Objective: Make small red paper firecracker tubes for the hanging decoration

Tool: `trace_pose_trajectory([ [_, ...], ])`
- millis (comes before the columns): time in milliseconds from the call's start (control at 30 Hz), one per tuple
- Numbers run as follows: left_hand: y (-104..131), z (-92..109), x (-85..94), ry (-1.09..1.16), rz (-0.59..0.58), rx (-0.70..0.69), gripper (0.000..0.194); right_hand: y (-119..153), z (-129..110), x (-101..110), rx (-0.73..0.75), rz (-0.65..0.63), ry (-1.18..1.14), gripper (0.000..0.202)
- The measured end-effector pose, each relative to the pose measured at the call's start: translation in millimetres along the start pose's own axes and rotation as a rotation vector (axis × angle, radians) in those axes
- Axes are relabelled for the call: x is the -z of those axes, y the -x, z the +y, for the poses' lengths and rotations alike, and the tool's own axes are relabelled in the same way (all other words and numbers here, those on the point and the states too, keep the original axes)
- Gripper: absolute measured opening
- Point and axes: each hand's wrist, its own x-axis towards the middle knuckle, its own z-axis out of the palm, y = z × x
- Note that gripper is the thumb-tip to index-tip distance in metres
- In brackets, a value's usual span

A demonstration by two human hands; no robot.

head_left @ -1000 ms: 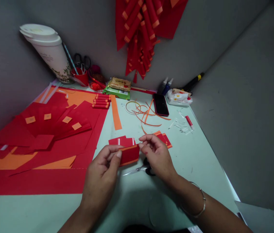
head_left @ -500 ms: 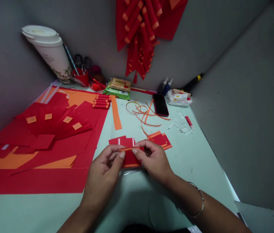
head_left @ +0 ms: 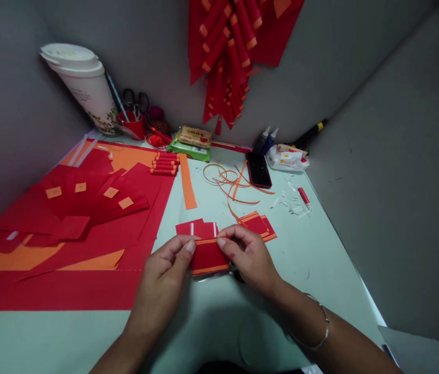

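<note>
A flat red paper rectangle point(head_left: 208, 255), matte and smooth, with a thin orange band along its upper and lower long edges, is held over the near middle of the table. The left hand point(head_left: 167, 270) pinches its upper left corner between thumb and fingers; the right hand point(head_left: 252, 259) grips the upper edge toward the right the same way, so both hands are clamped on the one piece, a short stretch of the edge between them.

The rectangle's long axis runs left to right, rising very slightly at the right, and its broad face is turned toward the person. Scissors point(head_left: 204, 279) lie under its lower edge, mostly hidden.

Just beyond the upper edge lie red cards with white strips point(head_left: 204, 227), and past the right fingertips, overlapping orange-edged red cards point(head_left: 254, 223). Farther back are a straight orange paper strip point(head_left: 189, 182), thin curling orange strips point(head_left: 238, 201) and tightly rolled red tubes point(head_left: 164, 164) with orange ends.

A large red sheet point(head_left: 67, 291) has its right edge near the left hand. Pale, smooth tabletop point(head_left: 301, 270) stretches from the right hand toward the grey partition point(head_left: 394, 208), and more of it shows between the forearms.
</note>
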Motion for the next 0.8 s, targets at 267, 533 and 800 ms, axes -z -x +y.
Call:
trace_pose_trajectory([
  [267,0.0,4.4,-2.4,-0.110,0.064,-0.021,0.028,4.1,0.9,-3.5,0.043,-0.100,0.031,0.009],
  [533,0.3,6.2,0.3,-0.119,0.071,-0.049,0.026,4.0,-12.3,2.2,0.081,-0.239,0.069,0.011],
  [800,2.3,7.5,2.2,0.029,0.069,0.027,0.033,-21.9,-21.7,29.8,0.131,-0.179,0.255,0.025],
])
